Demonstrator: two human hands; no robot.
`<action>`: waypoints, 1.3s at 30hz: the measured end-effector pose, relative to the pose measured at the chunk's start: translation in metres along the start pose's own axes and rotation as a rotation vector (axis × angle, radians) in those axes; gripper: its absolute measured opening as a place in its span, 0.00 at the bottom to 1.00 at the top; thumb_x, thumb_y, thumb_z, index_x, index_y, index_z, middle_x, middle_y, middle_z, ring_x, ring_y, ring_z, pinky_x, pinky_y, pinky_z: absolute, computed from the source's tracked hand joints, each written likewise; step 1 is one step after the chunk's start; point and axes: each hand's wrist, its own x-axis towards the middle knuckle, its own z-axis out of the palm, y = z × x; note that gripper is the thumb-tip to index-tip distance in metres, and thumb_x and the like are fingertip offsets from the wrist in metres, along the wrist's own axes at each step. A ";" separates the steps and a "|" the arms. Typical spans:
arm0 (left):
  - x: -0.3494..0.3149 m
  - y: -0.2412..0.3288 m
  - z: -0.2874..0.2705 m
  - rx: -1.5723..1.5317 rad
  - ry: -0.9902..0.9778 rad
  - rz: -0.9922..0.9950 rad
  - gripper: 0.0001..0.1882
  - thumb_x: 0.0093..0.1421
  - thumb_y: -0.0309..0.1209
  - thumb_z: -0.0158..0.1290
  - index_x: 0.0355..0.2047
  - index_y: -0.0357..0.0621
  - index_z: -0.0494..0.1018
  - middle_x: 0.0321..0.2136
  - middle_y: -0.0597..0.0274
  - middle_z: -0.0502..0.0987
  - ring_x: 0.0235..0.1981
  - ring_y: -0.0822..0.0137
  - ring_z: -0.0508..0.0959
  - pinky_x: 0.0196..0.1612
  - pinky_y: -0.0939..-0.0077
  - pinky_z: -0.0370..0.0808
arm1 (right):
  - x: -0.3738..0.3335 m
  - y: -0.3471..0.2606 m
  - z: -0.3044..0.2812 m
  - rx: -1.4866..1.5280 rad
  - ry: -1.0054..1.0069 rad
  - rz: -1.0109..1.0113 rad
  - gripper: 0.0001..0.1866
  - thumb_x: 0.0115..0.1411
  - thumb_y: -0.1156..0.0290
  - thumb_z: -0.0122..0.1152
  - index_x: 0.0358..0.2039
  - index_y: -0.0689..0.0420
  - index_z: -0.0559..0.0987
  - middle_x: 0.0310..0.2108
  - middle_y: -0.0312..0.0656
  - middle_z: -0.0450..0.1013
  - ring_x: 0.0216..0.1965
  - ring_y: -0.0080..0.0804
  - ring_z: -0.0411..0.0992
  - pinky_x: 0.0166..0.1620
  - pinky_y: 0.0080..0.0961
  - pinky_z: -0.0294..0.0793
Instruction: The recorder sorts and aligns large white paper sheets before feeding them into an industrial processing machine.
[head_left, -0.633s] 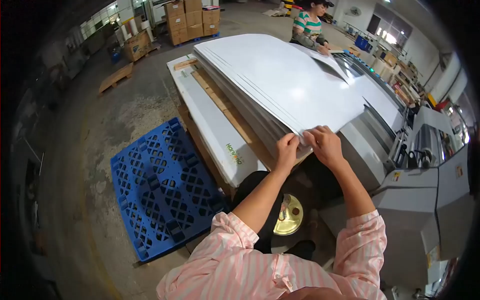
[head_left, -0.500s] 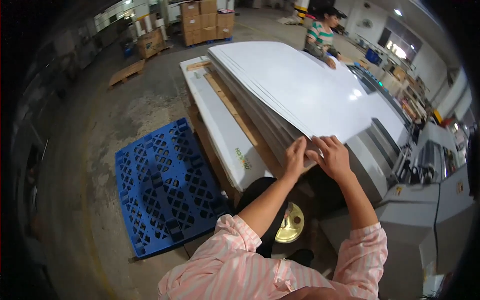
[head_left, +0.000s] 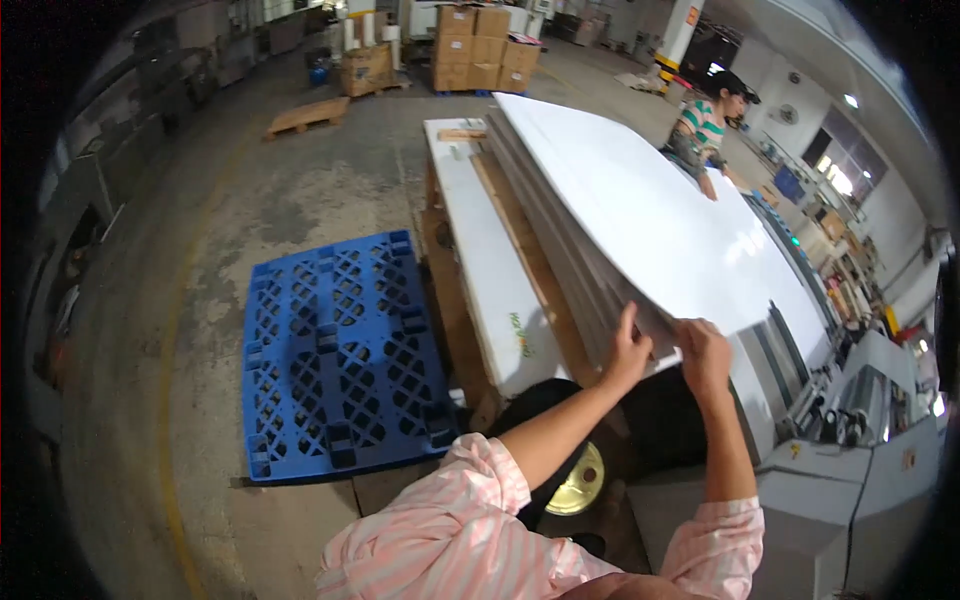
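Note:
A large glossy white sheet [head_left: 640, 220] spans from a tall stack of sheets [head_left: 560, 220] to the machine on the right. With its fingers closed on the near corner of the sheet, my right hand [head_left: 707, 358] holds that edge a little above the stack. My left hand [head_left: 630, 350] is beside the stack's near corner under the sheet's edge, index finger pointing up and fingers apart. Whether its fingertips touch the stack is hard to see. Across the sheet, a co-worker [head_left: 705, 130] in a striped shirt has a hand on the far edge.
A blue plastic pallet [head_left: 330, 350] lies on the floor at left. The stack rests by a white board [head_left: 495, 300] on wood. A grey machine [head_left: 790, 490] stands close on my right, and a round gold-coloured lid [head_left: 580, 485] is near my feet. Cartons [head_left: 485, 50] are piled far back.
The view has turned left, so things appear farther right. My hands have moved apart; the right now grips the sheet's corner. The several fanned sheet edges now show as one raised edge.

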 end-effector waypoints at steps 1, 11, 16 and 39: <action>-0.003 0.007 0.003 -0.062 -0.030 -0.040 0.34 0.56 0.26 0.49 0.61 0.45 0.47 0.24 0.64 0.70 0.23 0.73 0.69 0.25 0.77 0.69 | -0.003 0.008 0.008 -0.009 -0.046 0.016 0.06 0.54 0.68 0.53 0.28 0.54 0.77 0.28 0.41 0.73 0.33 0.42 0.72 0.33 0.35 0.71; 0.000 0.042 -0.009 -0.438 -0.122 -0.386 0.17 0.64 0.42 0.39 0.42 0.42 0.64 0.30 0.57 0.73 0.28 0.67 0.77 0.29 0.75 0.76 | -0.005 -0.002 0.006 -0.075 -0.152 0.053 0.13 0.55 0.58 0.54 0.28 0.53 0.79 0.28 0.39 0.73 0.34 0.39 0.71 0.34 0.34 0.71; -0.007 0.055 -0.001 -0.408 -0.108 -0.391 0.12 0.64 0.35 0.40 0.40 0.39 0.65 0.31 0.59 0.73 0.30 0.67 0.77 0.33 0.74 0.78 | -0.001 0.000 -0.001 0.042 -0.235 0.142 0.13 0.51 0.57 0.58 0.28 0.53 0.80 0.27 0.40 0.73 0.33 0.39 0.72 0.34 0.33 0.71; -0.005 0.043 -0.003 0.173 -0.169 -0.132 0.10 0.58 0.32 0.51 0.33 0.36 0.70 0.26 0.65 0.72 0.26 0.76 0.71 0.31 0.81 0.70 | 0.038 0.026 -0.030 0.125 0.166 0.150 0.07 0.53 0.67 0.56 0.27 0.56 0.78 0.23 0.45 0.73 0.26 0.43 0.72 0.30 0.32 0.70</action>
